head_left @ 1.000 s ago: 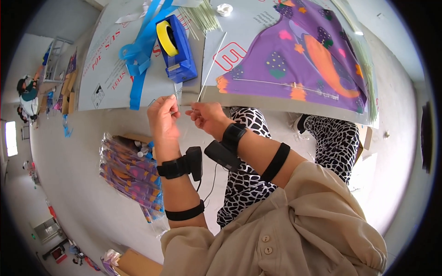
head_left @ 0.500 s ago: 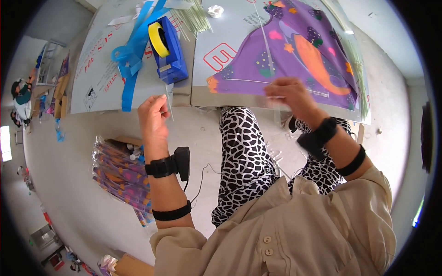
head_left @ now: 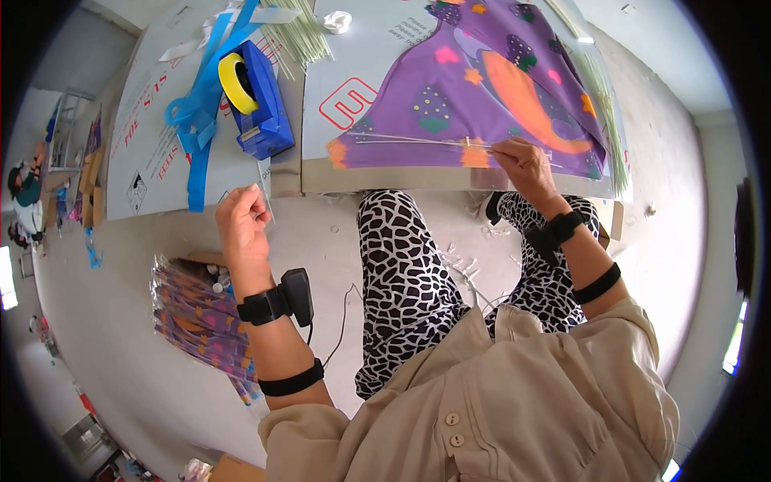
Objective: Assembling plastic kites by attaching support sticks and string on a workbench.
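My right hand point(head_left: 528, 170) is closed in a pinch on a thin white rod point(head_left: 426, 141) that reaches left across the lower part of a purple printed fabric point(head_left: 474, 104). The fabric has orange, pink and dark green shapes and lies spread on the table. My left hand point(head_left: 245, 221) is closed just off the table's front edge, its fingertips at a narrow translucent strip point(head_left: 267, 189) hanging below the blue tape dispenser point(head_left: 263, 104). Whether the fingers truly grip that strip is hard to see. A yellow-cored roll sits in the dispenser.
Blue ribbon point(head_left: 201, 128) lies left of the dispenser on the board-covered table point(head_left: 140, 128). Bundles of pale thin rods lie at the back point(head_left: 297, 36) and right edge point(head_left: 614, 120). A bag of printed fabric point(head_left: 201, 321) rests on the floor. Another person point(head_left: 32, 189) is far left.
My right hand has come down onto the fabric with the rod, which now lies along the lower edge. The whole view has shifted, and my left hand keeps its pose beside the dispenser.
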The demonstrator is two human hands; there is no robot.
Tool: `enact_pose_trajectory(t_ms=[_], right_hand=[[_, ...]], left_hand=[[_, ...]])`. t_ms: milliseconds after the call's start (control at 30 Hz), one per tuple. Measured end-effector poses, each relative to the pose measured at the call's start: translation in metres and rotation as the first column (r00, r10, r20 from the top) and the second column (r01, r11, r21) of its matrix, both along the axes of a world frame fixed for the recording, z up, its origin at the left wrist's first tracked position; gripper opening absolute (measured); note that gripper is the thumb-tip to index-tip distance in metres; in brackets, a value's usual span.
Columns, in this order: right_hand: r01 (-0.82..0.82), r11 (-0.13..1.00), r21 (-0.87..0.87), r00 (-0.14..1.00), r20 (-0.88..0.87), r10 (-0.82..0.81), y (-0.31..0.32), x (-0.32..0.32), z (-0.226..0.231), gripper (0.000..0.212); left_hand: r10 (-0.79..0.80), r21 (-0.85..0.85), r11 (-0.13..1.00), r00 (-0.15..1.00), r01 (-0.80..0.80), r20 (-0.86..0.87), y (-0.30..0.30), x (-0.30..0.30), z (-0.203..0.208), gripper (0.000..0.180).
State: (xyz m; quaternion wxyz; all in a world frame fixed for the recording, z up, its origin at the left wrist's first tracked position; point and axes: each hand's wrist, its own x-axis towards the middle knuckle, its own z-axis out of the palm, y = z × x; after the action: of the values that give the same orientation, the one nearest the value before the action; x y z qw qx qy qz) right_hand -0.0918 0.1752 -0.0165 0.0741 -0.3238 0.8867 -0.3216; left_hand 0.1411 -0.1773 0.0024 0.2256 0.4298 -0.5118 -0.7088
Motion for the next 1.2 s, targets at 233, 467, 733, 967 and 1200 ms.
enact_pose_trajectory(t_ms=[233,467,733,967,1200], right_hand=[[0.040,0.999,0.022,0.996,-0.076,-0.038,-0.013,-0.005,-0.014,0.016],[0.030,1.000,0.008,0.994,-0.109,-0.029,-0.015,-0.010,-0.020,0.015],[0.079,0.987,-0.140,0.997,0.032,-0.076,0.000,-0.019,-0.031,0.008],[0.054,0.986,-0.156,0.996,0.077,-0.043,0.008,-0.022,-0.031,0.007],[-0.035,0.983,-0.181,0.999,-0.022,0.032,0.005,-0.021,-0.031,0.007]], left_hand=[[-0.042,0.017,0.999,0.999,0.042,-0.011,-0.005,0.004,-0.002,0.011],[0.010,0.018,1.000,1.000,-0.010,-0.010,0.002,-0.001,0.000,0.014],[0.007,0.030,1.000,1.000,-0.007,-0.012,0.000,0.002,0.000,0.013],[0.003,0.032,0.999,0.999,-0.002,-0.045,0.000,0.001,-0.003,0.014],[0.000,0.023,1.000,0.999,0.001,-0.040,0.001,0.002,-0.001,0.014]])
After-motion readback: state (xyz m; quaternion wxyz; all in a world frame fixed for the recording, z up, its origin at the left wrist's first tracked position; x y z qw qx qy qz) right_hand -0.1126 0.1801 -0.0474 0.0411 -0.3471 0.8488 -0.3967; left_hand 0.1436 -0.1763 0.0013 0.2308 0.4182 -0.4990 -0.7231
